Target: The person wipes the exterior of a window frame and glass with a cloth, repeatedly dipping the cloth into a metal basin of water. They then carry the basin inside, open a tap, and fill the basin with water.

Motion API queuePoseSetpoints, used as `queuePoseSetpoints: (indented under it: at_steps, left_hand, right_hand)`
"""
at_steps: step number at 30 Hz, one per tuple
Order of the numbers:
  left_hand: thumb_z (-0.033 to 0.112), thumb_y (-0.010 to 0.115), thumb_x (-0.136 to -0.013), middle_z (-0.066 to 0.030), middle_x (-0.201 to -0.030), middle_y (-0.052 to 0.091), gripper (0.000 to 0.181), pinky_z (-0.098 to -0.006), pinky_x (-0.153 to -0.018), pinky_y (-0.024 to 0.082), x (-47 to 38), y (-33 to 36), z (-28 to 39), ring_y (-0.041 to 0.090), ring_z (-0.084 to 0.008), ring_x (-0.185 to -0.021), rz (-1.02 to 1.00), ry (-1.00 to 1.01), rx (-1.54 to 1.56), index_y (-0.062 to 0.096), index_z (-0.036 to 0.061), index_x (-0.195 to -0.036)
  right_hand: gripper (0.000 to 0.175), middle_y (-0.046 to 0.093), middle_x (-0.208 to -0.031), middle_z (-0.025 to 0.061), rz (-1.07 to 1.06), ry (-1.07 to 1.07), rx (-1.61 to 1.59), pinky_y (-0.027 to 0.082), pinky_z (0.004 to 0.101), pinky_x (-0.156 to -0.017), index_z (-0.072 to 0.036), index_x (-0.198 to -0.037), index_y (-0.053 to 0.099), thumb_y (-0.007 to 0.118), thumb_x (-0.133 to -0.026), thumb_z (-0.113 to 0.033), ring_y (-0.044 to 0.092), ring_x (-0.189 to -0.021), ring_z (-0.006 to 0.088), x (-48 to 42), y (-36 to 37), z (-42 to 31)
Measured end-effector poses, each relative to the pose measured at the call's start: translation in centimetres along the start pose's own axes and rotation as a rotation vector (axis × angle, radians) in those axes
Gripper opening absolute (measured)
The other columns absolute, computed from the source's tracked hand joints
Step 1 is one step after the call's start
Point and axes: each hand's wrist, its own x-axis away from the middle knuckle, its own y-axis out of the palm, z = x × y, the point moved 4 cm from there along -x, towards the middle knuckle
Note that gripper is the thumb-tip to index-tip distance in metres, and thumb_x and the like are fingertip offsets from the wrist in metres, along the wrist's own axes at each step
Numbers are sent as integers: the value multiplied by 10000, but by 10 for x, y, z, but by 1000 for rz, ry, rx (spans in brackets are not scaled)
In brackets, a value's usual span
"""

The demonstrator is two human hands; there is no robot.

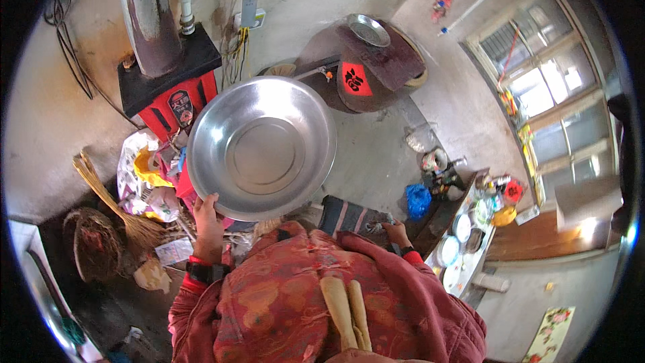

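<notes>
A large, shiny stainless steel basin [264,156] is in front of me with its inside facing up and nothing in it. The fingers of my left hand [206,224] grip its near left rim. What supports the far side of the basin cannot be made out. Lower right of it, my right hand [398,234] holds a small bunched grey patterned cloth [379,225]. Just left of that cloth lies a dark fabric piece with pink stripes [345,216], partly hidden by my jacket.
Behind the basin stands a red stove with a black top [171,98] and a wide flue pipe [151,20]. A large lidded jar [365,88] bears a metal plate [369,30]. Left are a straw broom [138,224] and bags [146,176]; right, a counter with dishes [447,251].
</notes>
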Motion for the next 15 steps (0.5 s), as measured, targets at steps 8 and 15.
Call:
queuePoseSetpoints:
  at_steps: [8,15]
  left_hand:
    - [81,582,-794,-39,-895,618,292,-282,-593,499,-68,76,-23,600,-155,-719,24,122,-33,569,9,-1077]
    - [44,563,-782,-52,-940,607,325,-297,-733,475,-142,186,-61,576,-165,-819,142,40,-179,565,-11,-1102]
  right_hand:
    - [529,679,-939,127,-271,84,24,529,356,-662,80,-1217,501,692,-777,-143,643,-794,210,-234,25,-49]
    - [325,690,-882,102,-434,-125,71,539,328,-669,23,-1028,634,692,-767,-161,644,-786,168,-315,37,-155]
